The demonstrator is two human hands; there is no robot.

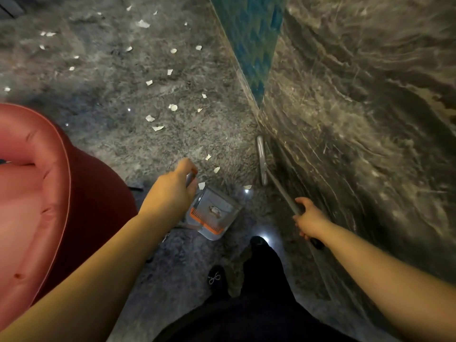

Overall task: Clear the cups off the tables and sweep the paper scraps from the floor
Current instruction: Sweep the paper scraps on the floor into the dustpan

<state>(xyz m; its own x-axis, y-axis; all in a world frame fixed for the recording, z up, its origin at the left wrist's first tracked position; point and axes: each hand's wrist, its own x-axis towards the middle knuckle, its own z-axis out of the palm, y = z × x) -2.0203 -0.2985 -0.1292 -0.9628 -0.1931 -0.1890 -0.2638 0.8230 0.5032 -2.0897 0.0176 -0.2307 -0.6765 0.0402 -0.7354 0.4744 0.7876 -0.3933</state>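
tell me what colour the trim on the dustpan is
Orange trim on a grey dustpan, seen in the head view.

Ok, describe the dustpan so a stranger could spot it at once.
Start at the pink armchair on the left and look right, to the floor just ahead of the person's feet. The left hand holds the dustpan: grey with orange trim, unlike the white paper scraps around it.

You have no readable text, label, brand, number or sign anywhere in this view. The dustpan (212, 213) shows only grey plastic with orange trim, and whatever lies inside it is too blurred to make out. The paper scraps (158, 128) beyond the dustpan look blank.
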